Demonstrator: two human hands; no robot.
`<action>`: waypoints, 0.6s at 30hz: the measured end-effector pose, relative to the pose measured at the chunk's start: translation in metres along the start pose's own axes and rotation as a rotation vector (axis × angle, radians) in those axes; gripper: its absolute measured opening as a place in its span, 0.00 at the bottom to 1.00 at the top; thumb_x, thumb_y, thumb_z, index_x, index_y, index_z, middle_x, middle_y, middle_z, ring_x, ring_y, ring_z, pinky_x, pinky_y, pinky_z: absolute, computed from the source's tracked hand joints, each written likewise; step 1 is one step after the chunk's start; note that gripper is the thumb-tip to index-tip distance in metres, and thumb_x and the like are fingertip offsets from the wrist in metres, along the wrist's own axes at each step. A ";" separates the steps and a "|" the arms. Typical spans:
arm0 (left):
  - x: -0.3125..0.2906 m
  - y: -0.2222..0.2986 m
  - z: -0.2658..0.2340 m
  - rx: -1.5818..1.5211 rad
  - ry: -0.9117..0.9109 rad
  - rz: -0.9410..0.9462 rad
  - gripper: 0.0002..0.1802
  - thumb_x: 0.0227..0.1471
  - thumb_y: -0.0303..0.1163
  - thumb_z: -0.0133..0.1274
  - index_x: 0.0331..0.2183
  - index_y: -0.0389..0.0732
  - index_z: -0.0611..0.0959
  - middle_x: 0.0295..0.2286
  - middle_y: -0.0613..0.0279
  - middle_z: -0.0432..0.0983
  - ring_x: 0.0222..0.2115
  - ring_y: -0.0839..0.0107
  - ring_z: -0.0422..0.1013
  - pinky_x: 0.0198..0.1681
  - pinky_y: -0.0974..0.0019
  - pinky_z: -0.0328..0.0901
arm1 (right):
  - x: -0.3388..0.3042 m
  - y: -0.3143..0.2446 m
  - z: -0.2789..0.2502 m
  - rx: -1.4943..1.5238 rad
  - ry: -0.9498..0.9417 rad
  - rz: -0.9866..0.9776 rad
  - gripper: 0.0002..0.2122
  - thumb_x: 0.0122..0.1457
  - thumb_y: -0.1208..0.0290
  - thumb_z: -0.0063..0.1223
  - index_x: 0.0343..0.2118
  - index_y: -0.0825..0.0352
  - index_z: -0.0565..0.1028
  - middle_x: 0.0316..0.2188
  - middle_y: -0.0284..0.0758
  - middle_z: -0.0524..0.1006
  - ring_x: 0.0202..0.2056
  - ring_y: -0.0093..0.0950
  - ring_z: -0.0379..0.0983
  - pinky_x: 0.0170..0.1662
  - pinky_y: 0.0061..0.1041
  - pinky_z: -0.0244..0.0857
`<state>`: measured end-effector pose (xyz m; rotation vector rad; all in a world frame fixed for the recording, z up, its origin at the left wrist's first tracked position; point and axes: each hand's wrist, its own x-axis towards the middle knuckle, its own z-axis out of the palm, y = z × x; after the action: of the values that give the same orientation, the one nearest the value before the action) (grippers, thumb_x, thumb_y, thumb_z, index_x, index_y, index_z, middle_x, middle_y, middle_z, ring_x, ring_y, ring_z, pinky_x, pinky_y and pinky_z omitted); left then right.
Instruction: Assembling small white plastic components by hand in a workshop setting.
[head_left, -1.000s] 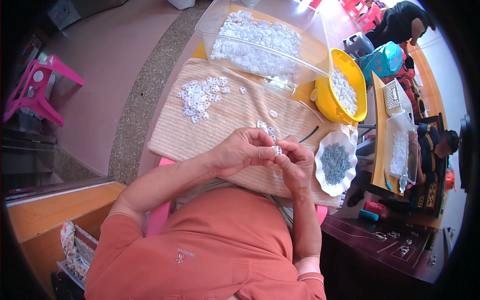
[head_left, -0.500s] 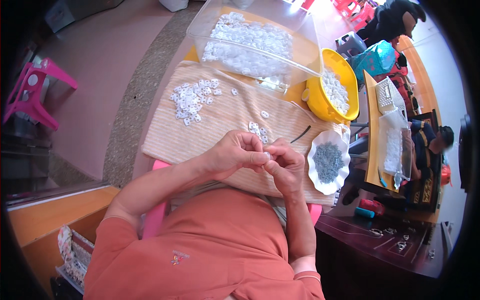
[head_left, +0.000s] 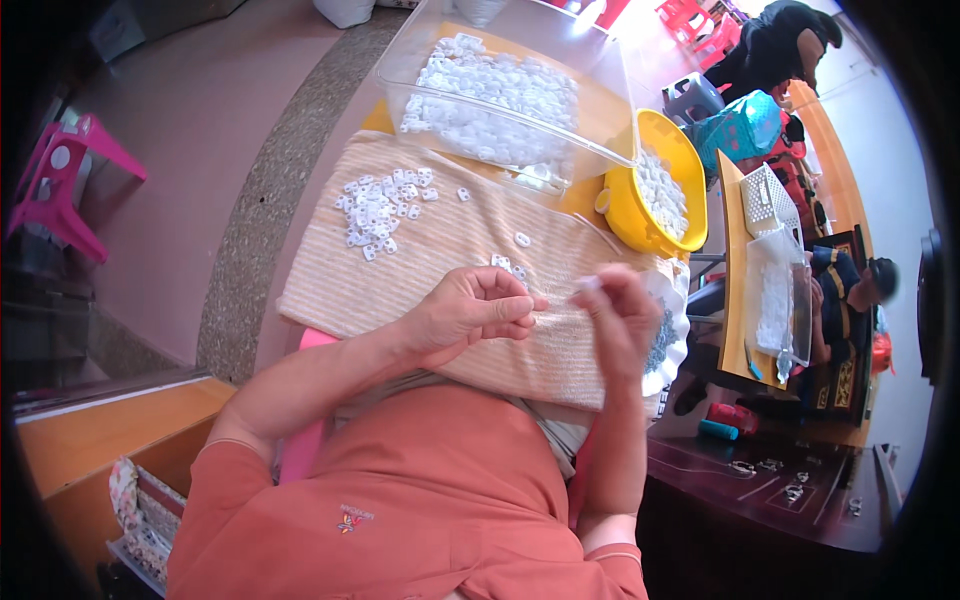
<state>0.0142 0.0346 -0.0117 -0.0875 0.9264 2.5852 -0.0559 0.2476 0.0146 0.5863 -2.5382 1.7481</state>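
My left hand (head_left: 478, 312) is closed in a pinch over the striped cloth (head_left: 340, 285); anything between its fingertips is too small to make out. My right hand (head_left: 625, 318), slightly blurred, pinches a small white plastic piece (head_left: 588, 284) between thumb and fingers, apart from the left. Just beyond the left hand lie a few white two-holed pieces (head_left: 502, 262), partly hidden by it. One loose piece (head_left: 522, 240) rests farther out, and a heap of the same pieces (head_left: 372, 215) sits at the left. Behind my right hand, a white wavy-edged dish (head_left: 680, 345) holds small grey parts (head_left: 660, 338).
A large clear bin (head_left: 600, 150) full of white pieces stands at the far side. Beside it is a yellow basin (head_left: 697, 165), also with white pieces. Pink stool (head_left: 75, 190) on the left floor; a person (head_left: 850, 285) sits at another table at right.
My hands were together at the fingertips; now they are apart. The right hand has moved right with the white piece, in front of the dish and the dark strip.
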 end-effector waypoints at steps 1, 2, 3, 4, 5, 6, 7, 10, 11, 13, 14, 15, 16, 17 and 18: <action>-0.001 0.002 -0.001 0.024 0.025 0.023 0.06 0.53 0.27 0.57 0.35 0.37 0.79 0.36 0.58 0.78 0.32 0.76 0.75 0.38 0.71 0.73 | 0.014 -0.014 -0.009 -0.109 0.079 -0.137 0.04 0.56 0.83 0.54 0.34 0.71 0.74 0.29 0.31 0.74 0.29 0.20 0.74 0.32 0.15 0.67; 0.000 0.003 -0.003 0.023 0.023 0.025 0.06 0.53 0.27 0.57 0.35 0.37 0.79 0.36 0.58 0.78 0.32 0.76 0.75 0.38 0.71 0.73 | 0.026 -0.016 -0.022 -0.142 0.222 -0.178 0.05 0.57 0.81 0.55 0.36 0.71 0.75 0.26 0.31 0.76 0.26 0.19 0.73 0.31 0.15 0.67; 0.002 0.003 -0.005 0.118 0.041 0.063 0.07 0.53 0.27 0.57 0.35 0.37 0.80 0.36 0.58 0.78 0.32 0.77 0.75 0.38 0.71 0.72 | 0.041 -0.014 -0.037 -0.172 0.306 -0.255 0.06 0.56 0.78 0.58 0.36 0.71 0.76 0.25 0.32 0.77 0.25 0.18 0.73 0.30 0.15 0.67; 0.003 0.002 -0.007 0.213 0.061 0.100 0.07 0.53 0.26 0.57 0.35 0.36 0.80 0.36 0.58 0.78 0.31 0.77 0.74 0.37 0.72 0.72 | 0.054 -0.012 -0.052 -0.289 0.373 -0.218 0.08 0.56 0.76 0.58 0.38 0.72 0.76 0.30 0.34 0.78 0.25 0.19 0.73 0.30 0.16 0.67; 0.003 0.002 -0.006 0.214 0.059 0.099 0.07 0.53 0.26 0.57 0.35 0.36 0.80 0.36 0.58 0.78 0.31 0.77 0.74 0.37 0.72 0.72 | 0.067 -0.008 -0.065 -0.516 0.411 -0.290 0.09 0.55 0.76 0.58 0.39 0.71 0.76 0.33 0.35 0.78 0.27 0.21 0.73 0.31 0.19 0.67; 0.003 0.004 -0.007 0.273 0.105 0.164 0.07 0.53 0.27 0.58 0.34 0.35 0.80 0.32 0.61 0.78 0.31 0.79 0.74 0.35 0.73 0.72 | 0.078 -0.012 -0.065 -0.743 0.438 -0.367 0.11 0.54 0.77 0.58 0.40 0.69 0.76 0.36 0.36 0.77 0.29 0.23 0.74 0.32 0.21 0.68; 0.003 0.005 -0.008 0.333 0.152 0.228 0.07 0.52 0.28 0.58 0.33 0.35 0.80 0.28 0.65 0.77 0.30 0.81 0.73 0.33 0.74 0.71 | 0.078 -0.015 -0.062 -0.724 0.414 -0.271 0.12 0.53 0.77 0.58 0.41 0.70 0.76 0.41 0.39 0.76 0.29 0.28 0.75 0.33 0.24 0.69; 0.004 0.007 -0.013 0.455 0.204 0.349 0.06 0.52 0.26 0.58 0.33 0.35 0.80 0.28 0.65 0.77 0.29 0.81 0.73 0.31 0.75 0.71 | 0.065 -0.026 -0.029 -0.456 0.184 -0.252 0.11 0.53 0.76 0.59 0.40 0.68 0.77 0.37 0.39 0.77 0.28 0.29 0.76 0.32 0.24 0.70; 0.003 0.007 -0.014 0.456 0.207 0.345 0.06 0.52 0.26 0.58 0.33 0.35 0.80 0.28 0.65 0.77 0.29 0.81 0.73 0.31 0.75 0.71 | 0.060 -0.020 -0.015 -0.436 0.097 -0.267 0.10 0.53 0.76 0.59 0.39 0.68 0.77 0.36 0.39 0.78 0.28 0.30 0.76 0.32 0.25 0.70; 0.004 0.011 -0.013 0.551 0.255 0.403 0.05 0.52 0.25 0.57 0.33 0.34 0.80 0.28 0.65 0.77 0.28 0.82 0.72 0.29 0.75 0.70 | 0.055 -0.011 0.009 -0.409 -0.040 -0.266 0.08 0.52 0.76 0.59 0.37 0.67 0.78 0.34 0.39 0.78 0.28 0.31 0.77 0.32 0.26 0.70; 0.004 0.012 -0.013 0.553 0.255 0.401 0.05 0.52 0.25 0.57 0.33 0.34 0.80 0.28 0.65 0.77 0.28 0.82 0.72 0.29 0.75 0.70 | 0.053 -0.009 0.020 -0.400 -0.097 -0.249 0.08 0.52 0.75 0.59 0.36 0.67 0.79 0.33 0.39 0.78 0.28 0.32 0.77 0.33 0.27 0.69; 0.004 0.014 -0.014 0.543 0.271 0.410 0.05 0.52 0.25 0.57 0.33 0.34 0.80 0.27 0.65 0.77 0.28 0.83 0.72 0.29 0.76 0.70 | 0.054 -0.005 0.028 -0.468 -0.139 -0.232 0.08 0.52 0.74 0.58 0.36 0.66 0.79 0.33 0.39 0.78 0.28 0.32 0.76 0.33 0.28 0.69; 0.004 0.016 -0.015 0.532 0.286 0.417 0.05 0.52 0.24 0.57 0.32 0.34 0.80 0.27 0.66 0.77 0.27 0.83 0.72 0.29 0.76 0.70 | 0.054 -0.003 0.034 -0.537 -0.181 -0.214 0.08 0.53 0.73 0.58 0.36 0.66 0.79 0.33 0.38 0.78 0.29 0.33 0.76 0.33 0.29 0.69; 0.004 0.019 -0.016 0.536 0.289 0.418 0.05 0.52 0.24 0.57 0.32 0.34 0.80 0.27 0.66 0.77 0.27 0.83 0.72 0.29 0.76 0.70 | 0.054 -0.004 0.037 -0.568 -0.197 -0.206 0.08 0.53 0.72 0.58 0.35 0.65 0.79 0.32 0.37 0.78 0.30 0.33 0.76 0.34 0.30 0.68; 0.005 0.020 -0.017 0.529 0.299 0.435 0.04 0.52 0.24 0.57 0.32 0.34 0.80 0.27 0.66 0.77 0.27 0.83 0.72 0.29 0.76 0.69 | 0.054 -0.003 0.038 -0.565 -0.199 -0.205 0.08 0.53 0.72 0.58 0.35 0.65 0.79 0.32 0.37 0.78 0.30 0.33 0.76 0.34 0.30 0.68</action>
<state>0.0008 0.0111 -0.0138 -0.1397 1.8927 2.6381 -0.0976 0.1962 0.0145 0.9645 -2.7880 0.8825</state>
